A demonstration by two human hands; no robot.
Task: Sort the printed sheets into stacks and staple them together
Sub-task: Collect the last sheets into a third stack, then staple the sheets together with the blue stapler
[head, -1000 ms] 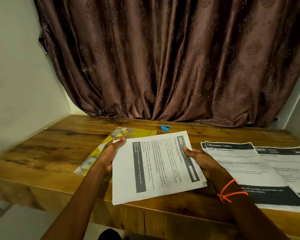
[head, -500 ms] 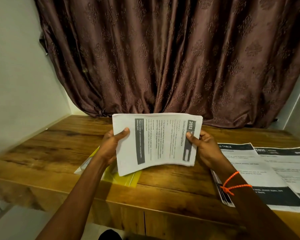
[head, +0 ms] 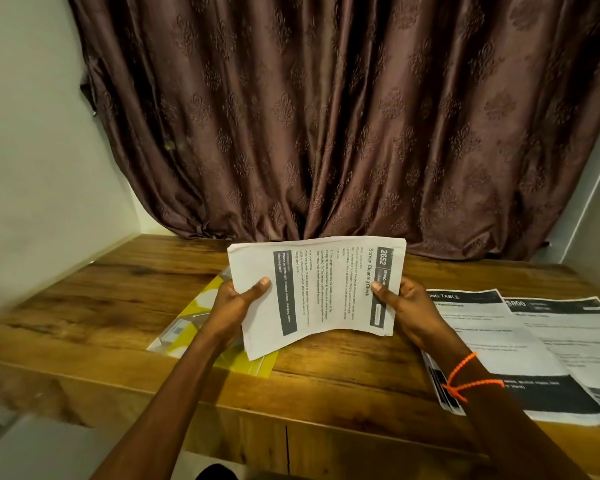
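Note:
I hold a stack of printed sheets (head: 323,289) headed "2652 Screen Cleaning Check" upright above the wooden table (head: 326,372), turned sideways. My left hand (head: 234,310) grips its left edge, thumb on the front. My right hand (head: 404,311) grips the right edge, thumb on the heading. Two other stacks of printed sheets lie flat at the right: one headed "…ING TABLE" (head: 492,344), one headed "5800" (head: 575,337). The blue stapler seen earlier is hidden behind the held stack.
A yellow plastic folder (head: 201,317) lies on the table under and left of my left hand. A brown patterned curtain (head: 326,116) hangs behind the table. Walls close in at the left and right. The table's front edge runs below my forearms.
The stack lay tilted low over the table one second ago; both hands have lifted it and stood it upright. It now covers the blue stapler at the back.

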